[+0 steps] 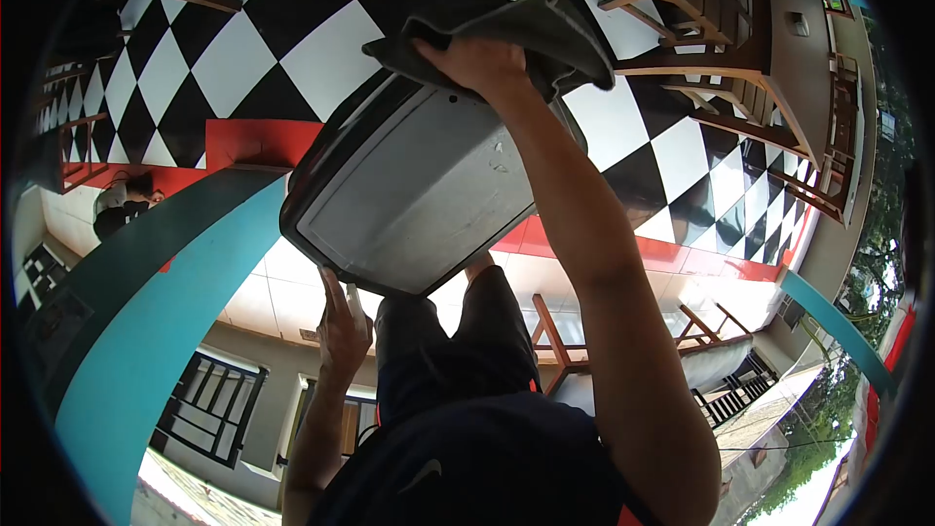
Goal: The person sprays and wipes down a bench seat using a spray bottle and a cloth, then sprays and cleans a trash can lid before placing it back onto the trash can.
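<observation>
A black-rimmed, grey-faced panel (419, 190) with rounded corners is tilted in front of my body, above my knees. What kind of thing it is, I cannot make out. The grey face has pale scuffs and a small dark hole near its far edge. My left hand (343, 331) grips the near left corner of the rim, with its fingers partly hidden. My right arm reaches across the panel to its far edge. There my right hand (477, 63) is closed on a dark green-grey cloth (555, 34), which lies bunched over the rim and hangs past it.
Black and white checkered floor (234, 68) lies beyond the panel, bordered by a red strip (258, 141). Wooden chairs (701, 15) and a table (789, 49) stand at the right. A teal-topped low wall (185, 282) runs along my left. Another person (122, 205) is at the far left.
</observation>
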`<state>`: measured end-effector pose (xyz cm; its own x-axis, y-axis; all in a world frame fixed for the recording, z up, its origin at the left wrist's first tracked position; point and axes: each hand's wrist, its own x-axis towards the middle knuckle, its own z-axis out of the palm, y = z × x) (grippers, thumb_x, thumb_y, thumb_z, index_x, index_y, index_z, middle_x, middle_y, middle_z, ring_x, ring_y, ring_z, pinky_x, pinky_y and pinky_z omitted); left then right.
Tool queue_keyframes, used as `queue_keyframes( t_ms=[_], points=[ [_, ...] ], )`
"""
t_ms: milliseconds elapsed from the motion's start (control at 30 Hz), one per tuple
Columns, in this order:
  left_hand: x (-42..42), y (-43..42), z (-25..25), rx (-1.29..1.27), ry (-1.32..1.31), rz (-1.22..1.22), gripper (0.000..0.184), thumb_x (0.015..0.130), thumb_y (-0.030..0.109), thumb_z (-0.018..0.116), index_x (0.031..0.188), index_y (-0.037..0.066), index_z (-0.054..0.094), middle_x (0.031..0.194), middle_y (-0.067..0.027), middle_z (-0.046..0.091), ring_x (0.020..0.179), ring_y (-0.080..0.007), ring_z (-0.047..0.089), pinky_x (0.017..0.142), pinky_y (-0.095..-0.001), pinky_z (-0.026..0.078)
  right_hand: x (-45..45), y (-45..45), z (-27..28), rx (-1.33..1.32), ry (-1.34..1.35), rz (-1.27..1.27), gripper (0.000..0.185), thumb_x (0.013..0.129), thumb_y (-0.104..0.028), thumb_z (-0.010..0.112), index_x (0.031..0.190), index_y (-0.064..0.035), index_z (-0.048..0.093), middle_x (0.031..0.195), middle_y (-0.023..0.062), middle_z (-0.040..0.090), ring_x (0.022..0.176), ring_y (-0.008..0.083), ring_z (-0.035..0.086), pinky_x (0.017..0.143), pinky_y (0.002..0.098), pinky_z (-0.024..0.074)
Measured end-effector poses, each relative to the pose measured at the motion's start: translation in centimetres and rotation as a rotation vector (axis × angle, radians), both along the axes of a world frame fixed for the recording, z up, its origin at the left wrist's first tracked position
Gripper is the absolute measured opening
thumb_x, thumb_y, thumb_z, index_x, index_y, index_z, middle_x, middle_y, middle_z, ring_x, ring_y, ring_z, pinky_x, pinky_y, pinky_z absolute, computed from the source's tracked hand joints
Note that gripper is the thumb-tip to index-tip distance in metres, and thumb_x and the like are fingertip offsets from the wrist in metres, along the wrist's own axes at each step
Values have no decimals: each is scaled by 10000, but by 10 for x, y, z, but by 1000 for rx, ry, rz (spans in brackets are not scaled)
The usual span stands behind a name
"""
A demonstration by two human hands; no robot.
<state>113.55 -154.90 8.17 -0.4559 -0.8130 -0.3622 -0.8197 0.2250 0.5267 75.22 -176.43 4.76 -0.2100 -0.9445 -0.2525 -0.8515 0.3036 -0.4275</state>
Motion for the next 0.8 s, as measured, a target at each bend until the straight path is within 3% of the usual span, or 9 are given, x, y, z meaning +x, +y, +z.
queue_keyframes(
  t_ms=[33,67,200,333,500,567,633,733,800],
  points=[
    [1,1,-2,-10,8,-5,947,807,-4,623,1542,-57,29,1480,-428,274,1240,-556,485,988,-509,494,-30,-18,-6,42,101,16,640,867,-648,576,1301,-184,645,1264,129,666,1176,325,625,1034,449,460],
    [0,2,-4,-24,21,-6,946,800,-14,593,1548,-46,14,1470,-431,291,1220,-565,495,979,-513,496,-55,-24,-6,217,-199,-30,787,805,-695,624,1405,-190,557,1350,130,613,1336,339,489,1107,387,387],
    [-5,4,-3,4,49,21,979,792,3,589,1548,-41,-32,1451,-430,325,1196,-566,512,972,-510,501,-100,73,-34,31,-763,-155,841,891,-664,565,1518,-128,402,1514,177,449,1420,307,399,1164,357,291],
    [-9,0,-5,69,58,68,991,786,37,592,1550,-41,-34,1448,-429,333,1183,-555,534,966,-496,508,-111,180,-61,-55,-816,-420,758,983,-560,506,1504,-24,384,1537,224,393,1460,281,332,1179,346,249],
    [-17,-9,0,-34,52,-33,956,811,61,559,1539,-63,-48,1238,-426,519,939,-514,656,753,-467,589,-107,82,-36,-51,-743,-215,720,968,-569,522,1478,-68,450,1438,163,531,1362,266,463,1094,337,362],
    [-14,-9,-1,52,109,32,982,795,72,581,1545,-54,-41,1242,-431,513,938,-506,653,767,-468,583,-119,35,-22,279,-994,-406,641,983,-489,539,1496,-121,431,1426,154,541,1338,280,487,1092,350,382],
    [-9,-7,-6,93,90,50,993,794,74,589,1547,-48,-46,1242,-423,520,951,-496,652,779,-457,580,-137,48,-115,-172,-810,-26,563,1020,-439,463,1503,-151,423,1416,177,543,1295,303,526,1091,359,392],
    [-14,-1,-3,33,17,16,1016,775,63,594,1550,-37,-55,1253,-423,512,927,-482,653,763,-446,581,-156,118,-148,-54,-528,-36,514,1060,-397,410,1486,-109,427,1343,235,573,1207,334,588,1041,348,447],
    [-22,-6,0,240,-14,161,1016,777,57,601,1549,-39,-52,1305,-422,480,865,-474,666,723,-447,584,-163,188,-184,-212,-1123,-269,452,1053,-248,418,1439,-17,456,1285,179,619,1130,272,627,971,328,486]
  ],
)
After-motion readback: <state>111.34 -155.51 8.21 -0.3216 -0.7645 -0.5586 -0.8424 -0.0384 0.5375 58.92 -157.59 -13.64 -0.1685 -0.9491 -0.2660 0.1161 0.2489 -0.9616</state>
